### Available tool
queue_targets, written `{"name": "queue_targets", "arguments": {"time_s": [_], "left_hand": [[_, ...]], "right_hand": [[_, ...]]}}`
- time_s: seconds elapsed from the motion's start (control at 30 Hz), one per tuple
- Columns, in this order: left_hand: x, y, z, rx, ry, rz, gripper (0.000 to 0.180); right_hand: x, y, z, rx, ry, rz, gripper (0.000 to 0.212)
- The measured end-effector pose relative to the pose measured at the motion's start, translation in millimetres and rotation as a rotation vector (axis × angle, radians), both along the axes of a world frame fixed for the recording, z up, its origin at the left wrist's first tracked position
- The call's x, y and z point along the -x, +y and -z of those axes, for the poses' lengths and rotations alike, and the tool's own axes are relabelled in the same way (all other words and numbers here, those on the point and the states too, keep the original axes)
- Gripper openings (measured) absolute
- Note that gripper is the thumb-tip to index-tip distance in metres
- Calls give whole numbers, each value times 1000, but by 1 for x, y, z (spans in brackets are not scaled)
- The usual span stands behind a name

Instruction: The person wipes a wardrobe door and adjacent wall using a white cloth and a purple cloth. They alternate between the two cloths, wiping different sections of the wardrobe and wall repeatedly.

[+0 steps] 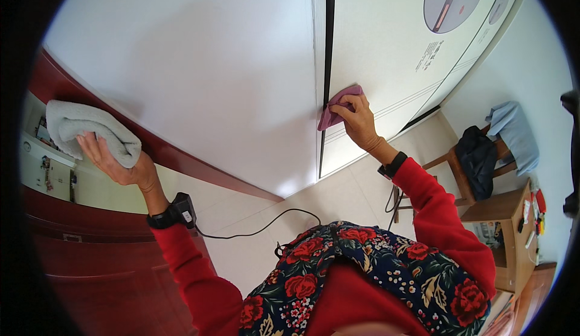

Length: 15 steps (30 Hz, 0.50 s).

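Observation:
My left hand (pixel 115 161) is closed on a folded grey cloth (pixel 90 124), holding it beside the dark red door frame (pixel 181 161) at the left. With pinched fingers, my right hand (pixel 357 121) presses a purple cloth (pixel 338 107) to the black edge strip (pixel 328 46) of a white cabinet door (pixel 374 64). The strip runs along the white wall (pixel 229 70). Each wrist wears a black band, the left one with a box-like device (pixel 182 209) and a cable. Part of the purple cloth is hidden under my fingers.
A dark red door (pixel 109 263) stands at the lower left. On the right, a wooden chair (pixel 459 173) carries a dark garment (pixel 477 161) and a light blue one (pixel 513 136). A wooden desk (pixel 507 227) is below it. A black cable (pixel 260 230) hangs above the tiled floor (pixel 241 254).

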State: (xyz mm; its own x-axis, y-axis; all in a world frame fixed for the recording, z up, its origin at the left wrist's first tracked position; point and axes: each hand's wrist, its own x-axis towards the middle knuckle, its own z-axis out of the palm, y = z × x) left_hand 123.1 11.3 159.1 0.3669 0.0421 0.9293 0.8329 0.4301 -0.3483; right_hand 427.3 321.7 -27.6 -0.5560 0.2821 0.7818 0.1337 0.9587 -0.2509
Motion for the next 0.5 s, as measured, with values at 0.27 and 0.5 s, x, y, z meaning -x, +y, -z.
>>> {"name": "queue_targets", "arguments": {"time_s": [0.27,0.5], "left_hand": [[-4,0,0,33,-8,-9,41],[-4,0,0,34,-8,-20,40]], "right_hand": [[-5,-4,43,59,-98,-28,31],[-7,-8,92,124,-182,-37,33]]}}
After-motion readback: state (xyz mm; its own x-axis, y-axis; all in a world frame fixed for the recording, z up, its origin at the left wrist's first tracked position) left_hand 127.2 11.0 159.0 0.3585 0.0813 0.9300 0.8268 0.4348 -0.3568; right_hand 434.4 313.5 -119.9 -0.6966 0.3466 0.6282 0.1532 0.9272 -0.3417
